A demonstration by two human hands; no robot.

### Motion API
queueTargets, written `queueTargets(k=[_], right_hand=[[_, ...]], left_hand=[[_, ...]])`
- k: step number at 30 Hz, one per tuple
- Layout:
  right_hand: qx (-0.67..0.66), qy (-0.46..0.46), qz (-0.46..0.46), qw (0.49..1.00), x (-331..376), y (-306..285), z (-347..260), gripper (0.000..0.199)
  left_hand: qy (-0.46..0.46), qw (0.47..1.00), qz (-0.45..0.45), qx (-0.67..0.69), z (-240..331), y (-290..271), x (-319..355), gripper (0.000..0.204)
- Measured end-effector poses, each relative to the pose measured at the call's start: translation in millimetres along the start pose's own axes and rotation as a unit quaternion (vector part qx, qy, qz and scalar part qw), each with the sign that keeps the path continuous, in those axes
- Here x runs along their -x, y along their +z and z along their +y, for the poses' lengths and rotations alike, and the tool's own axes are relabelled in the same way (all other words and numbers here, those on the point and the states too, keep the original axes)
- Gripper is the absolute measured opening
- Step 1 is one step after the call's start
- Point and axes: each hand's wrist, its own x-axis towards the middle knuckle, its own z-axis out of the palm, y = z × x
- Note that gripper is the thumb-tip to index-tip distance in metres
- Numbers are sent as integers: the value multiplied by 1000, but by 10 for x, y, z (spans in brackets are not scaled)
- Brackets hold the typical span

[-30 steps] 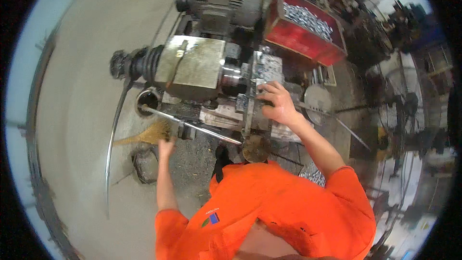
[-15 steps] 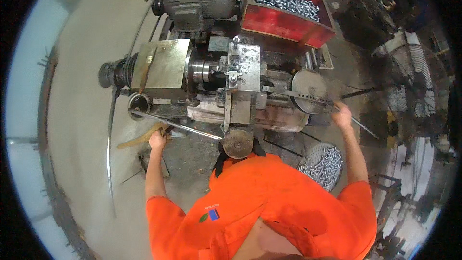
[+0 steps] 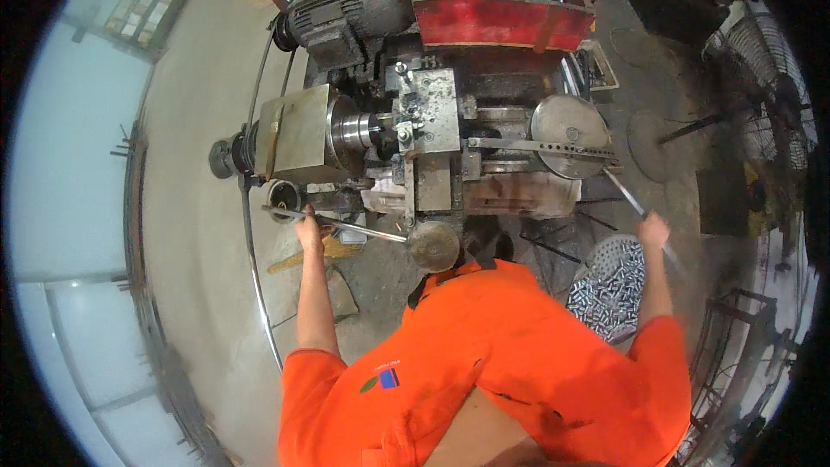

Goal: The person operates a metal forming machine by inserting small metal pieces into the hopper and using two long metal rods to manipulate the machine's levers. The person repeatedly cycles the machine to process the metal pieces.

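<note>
In front of me stands a small lathe-like machine with a brass-coloured headstock cover (image 3: 295, 131), a shiny round spindle nose (image 3: 355, 132) and a metal tool block (image 3: 431, 112). My left hand (image 3: 309, 232) is closed around a long metal lever (image 3: 363, 230), close to its left end. The lever's right end meets a round metal disc (image 3: 433, 246) near my body. On the right, my right hand (image 3: 654, 231) grips a slanting metal rod (image 3: 624, 191). The rod's upper end lies by a perforated flat bar (image 3: 553, 148), which crosses a larger disc (image 3: 568, 125).
A red bin (image 3: 501, 22) full of short shiny metal pieces stands behind the machine, beside a dark electric motor (image 3: 350, 13). More such pieces fill a round perforated basket (image 3: 607, 294) at my right. A fan-like wire grille (image 3: 761, 60) is at the far right.
My left hand has moved up from below the lever onto it. My right hand is farther from the perforated bar, and its rod slants more steeply. The whole view has shifted.
</note>
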Motion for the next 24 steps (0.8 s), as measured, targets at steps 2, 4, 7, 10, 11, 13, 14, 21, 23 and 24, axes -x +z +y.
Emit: queueTargets(k=[2,4,7,10,11,13,14,21,23,24], right_hand=[[-65,1,-31,997,543,181,-65,34],[-181,4,-10,983,1016,209,-382,36],[-372,23,11,928,1420,290,-791,29],[-424,53,-40,903,1595,427,-992,35],[-432,39,-11,901,1627,412,-1024,29],[-445,7,48,894,1641,127,-1121,23],[-462,18,65,884,1645,162,-1127,23],[-407,7,-68,911,1318,246,-698,29],[-220,-27,-56,973,950,412,-319,36],[-169,-44,-40,984,753,295,-175,37]], left_hand=[[-2,996,52,66,186,366,209,20],[76,975,181,102,123,517,187,15],[137,966,187,116,-6,570,104,11],[118,960,223,122,-75,580,-4,11],[118,962,219,112,-113,554,-47,12],[114,966,212,94,-178,571,-66,16],[105,972,200,63,-181,560,-83,17],[18,996,-8,-91,162,183,245,35],[2,988,-108,-111,169,-121,374,35],[-12,990,-108,-89,51,-245,383,33]])
